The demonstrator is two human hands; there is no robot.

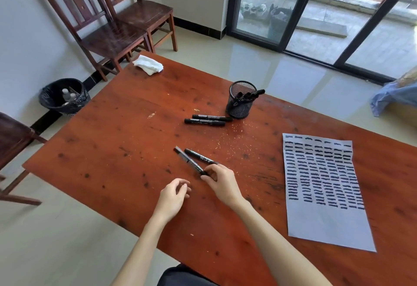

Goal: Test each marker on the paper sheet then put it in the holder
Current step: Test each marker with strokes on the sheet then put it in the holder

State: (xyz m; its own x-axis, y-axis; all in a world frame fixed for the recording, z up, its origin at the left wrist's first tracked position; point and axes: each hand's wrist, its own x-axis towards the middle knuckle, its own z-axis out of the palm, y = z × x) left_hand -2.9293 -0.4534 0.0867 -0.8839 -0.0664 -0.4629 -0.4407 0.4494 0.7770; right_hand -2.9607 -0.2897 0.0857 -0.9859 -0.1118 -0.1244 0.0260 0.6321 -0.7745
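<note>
Two black markers lie side by side mid-table: one marker (188, 160) and a second marker (199, 156). My right hand (222, 183) pinches the near end of the first one. My left hand (173, 195) hovers just left of it, fingers loosely curled, holding nothing. Two more markers (205, 122) lie parallel farther back, beside the black mesh holder (240, 105), which has several markers leaning inside. The paper sheet (325, 222) on the right is covered with rows of black test strokes; its near part is blank.
The red wooden table (112, 150) carries a crumpled white cloth (149, 64) at its far corner. Wooden chairs (117, 37) stand behind, a lined waste bin (64, 96) on the floor at left, and a glass sliding door (316, 15) at the back.
</note>
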